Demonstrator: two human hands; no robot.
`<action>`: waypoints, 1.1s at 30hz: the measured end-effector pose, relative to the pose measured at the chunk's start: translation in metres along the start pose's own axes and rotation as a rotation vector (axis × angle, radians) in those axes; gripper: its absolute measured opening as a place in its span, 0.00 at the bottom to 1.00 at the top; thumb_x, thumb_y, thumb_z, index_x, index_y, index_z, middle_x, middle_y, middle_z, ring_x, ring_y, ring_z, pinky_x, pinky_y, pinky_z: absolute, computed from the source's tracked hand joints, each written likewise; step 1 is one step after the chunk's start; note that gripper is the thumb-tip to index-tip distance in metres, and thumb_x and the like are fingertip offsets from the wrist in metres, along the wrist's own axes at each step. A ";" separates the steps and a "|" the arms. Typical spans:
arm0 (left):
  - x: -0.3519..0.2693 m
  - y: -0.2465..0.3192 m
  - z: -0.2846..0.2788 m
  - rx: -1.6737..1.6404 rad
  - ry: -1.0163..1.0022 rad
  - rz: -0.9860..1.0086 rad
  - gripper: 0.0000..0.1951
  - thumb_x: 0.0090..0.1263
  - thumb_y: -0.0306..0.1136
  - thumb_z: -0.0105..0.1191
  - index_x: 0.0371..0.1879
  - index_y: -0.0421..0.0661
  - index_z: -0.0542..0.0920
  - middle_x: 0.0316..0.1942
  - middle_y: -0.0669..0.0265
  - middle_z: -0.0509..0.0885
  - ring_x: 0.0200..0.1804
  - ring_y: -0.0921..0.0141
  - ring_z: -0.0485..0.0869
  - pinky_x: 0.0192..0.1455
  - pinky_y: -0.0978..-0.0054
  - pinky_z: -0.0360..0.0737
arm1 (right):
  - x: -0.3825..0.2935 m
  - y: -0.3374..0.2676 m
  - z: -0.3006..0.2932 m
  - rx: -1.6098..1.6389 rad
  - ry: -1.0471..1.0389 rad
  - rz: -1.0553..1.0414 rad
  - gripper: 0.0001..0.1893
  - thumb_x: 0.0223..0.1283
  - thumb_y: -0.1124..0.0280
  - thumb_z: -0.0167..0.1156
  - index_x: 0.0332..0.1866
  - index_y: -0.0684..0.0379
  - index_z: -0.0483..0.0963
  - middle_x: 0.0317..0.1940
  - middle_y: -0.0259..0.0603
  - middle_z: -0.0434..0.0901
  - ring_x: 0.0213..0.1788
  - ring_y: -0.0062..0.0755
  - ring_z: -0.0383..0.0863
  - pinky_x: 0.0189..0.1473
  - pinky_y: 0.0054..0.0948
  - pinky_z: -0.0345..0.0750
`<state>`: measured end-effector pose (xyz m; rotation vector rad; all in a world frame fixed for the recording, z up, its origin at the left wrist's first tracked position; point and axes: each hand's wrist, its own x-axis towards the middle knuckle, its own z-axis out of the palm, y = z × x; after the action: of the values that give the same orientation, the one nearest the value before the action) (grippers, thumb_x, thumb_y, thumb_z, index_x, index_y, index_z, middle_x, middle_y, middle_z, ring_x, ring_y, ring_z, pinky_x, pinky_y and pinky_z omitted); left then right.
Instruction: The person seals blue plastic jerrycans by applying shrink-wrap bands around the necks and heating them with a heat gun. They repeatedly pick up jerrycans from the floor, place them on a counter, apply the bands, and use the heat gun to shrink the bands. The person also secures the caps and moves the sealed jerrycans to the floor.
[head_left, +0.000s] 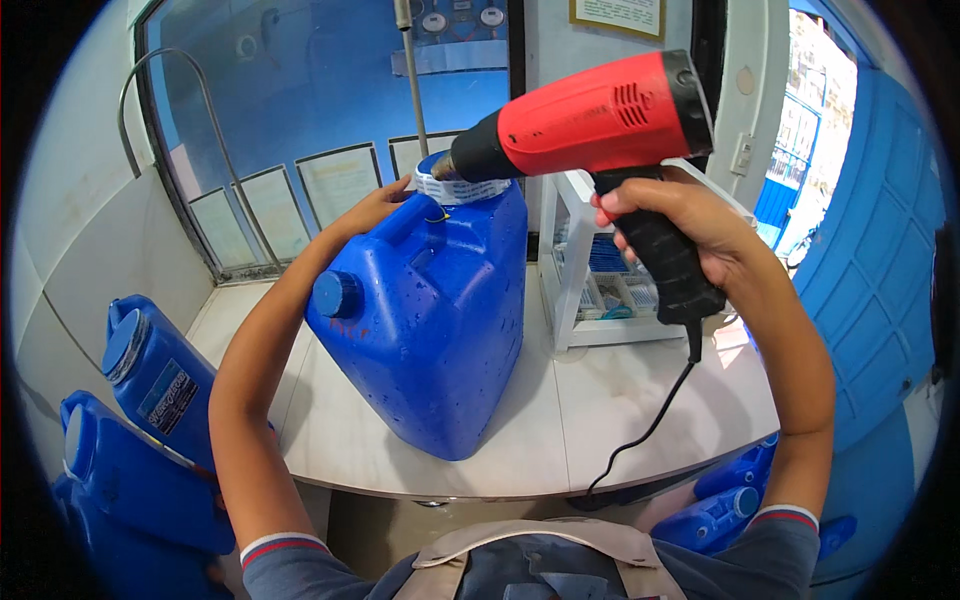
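My right hand (675, 217) grips the black handle of a red heat gun (592, 112), its metal nozzle at the neck of a large blue plastic jerrycan (420, 322). Around the wide cap on top runs a printed plastic seal band (461, 189). Behind the cap's left side is my left hand (382, 202); its fingertips are mostly hidden, so its contact with the can is unclear. The can stands upright on a white tiled counter, with water drops on its walls. A small blue screw cap (336, 294) sits on its near left corner. The gun's black cord (645, 435) hangs over the counter's front edge.
A white shelf unit (566, 262) with small baskets stands right of the can. More blue containers (161, 382) are at the lower left, others (720, 517) below the counter at right. Behind are a window and a curved metal pipe (217, 127). A blue door (870, 247) is at right.
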<state>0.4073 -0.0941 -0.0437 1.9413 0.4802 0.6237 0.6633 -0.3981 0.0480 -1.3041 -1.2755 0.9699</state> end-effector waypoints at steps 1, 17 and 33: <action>0.000 -0.001 -0.001 0.013 0.042 -0.024 0.34 0.68 0.33 0.54 0.71 0.46 0.53 0.60 0.57 0.72 0.56 0.70 0.76 0.56 0.74 0.76 | -0.006 0.003 -0.004 0.008 0.012 0.007 0.13 0.49 0.69 0.64 0.36 0.66 0.74 0.28 0.40 0.78 0.24 0.21 0.77 0.26 0.20 0.77; -0.032 0.053 0.001 0.511 0.372 -0.153 0.30 0.71 0.51 0.46 0.63 0.40 0.67 0.58 0.54 0.75 0.58 0.65 0.74 0.54 0.69 0.73 | -0.022 0.134 -0.056 0.466 0.126 0.003 0.15 0.48 0.73 0.60 0.41 0.67 0.72 0.29 0.41 0.77 0.26 0.25 0.77 0.29 0.22 0.78; -0.083 0.131 0.045 0.692 0.527 0.108 0.24 0.73 0.42 0.46 0.57 0.33 0.72 0.52 0.50 0.79 0.57 0.63 0.76 0.60 0.70 0.69 | -0.038 0.175 0.042 -0.093 0.081 -0.348 0.18 0.54 0.69 0.64 0.50 0.60 0.73 0.44 0.38 0.77 0.47 0.30 0.76 0.49 0.32 0.73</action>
<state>0.3773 -0.2287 0.0399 2.4522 1.0279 1.1639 0.6458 -0.4154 -0.1342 -1.1295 -1.4386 0.6138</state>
